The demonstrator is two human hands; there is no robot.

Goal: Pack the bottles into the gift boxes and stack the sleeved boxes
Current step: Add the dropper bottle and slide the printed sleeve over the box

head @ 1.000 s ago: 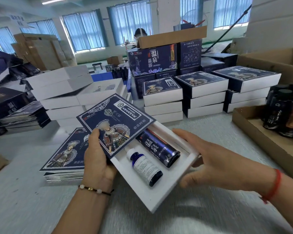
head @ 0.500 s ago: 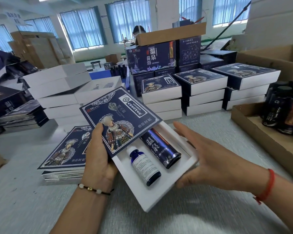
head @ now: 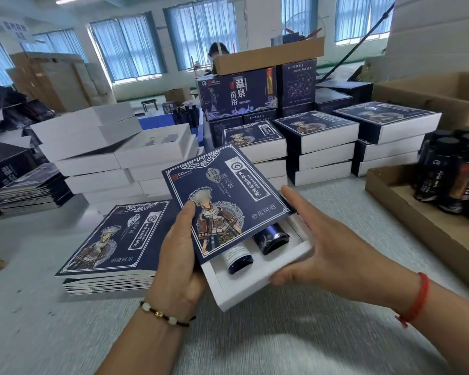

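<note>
Since a moment ago your blue sleeve (head: 228,201) has slid much further over the white tray (head: 257,285), so only the bottom ends of the two bottles (head: 271,239) still show. Your left hand (head: 178,255) grips the sleeve, thumb on its printed face, while your right hand (head: 325,247) holds the tray's right side, fingers straight along it and thumb at its near end, above the tabletop (head: 295,345). A pile of flat sleeves (head: 111,244) lies just left, and sleeved boxes (head: 320,147) are stacked towards the tabletop's far edge.
</note>
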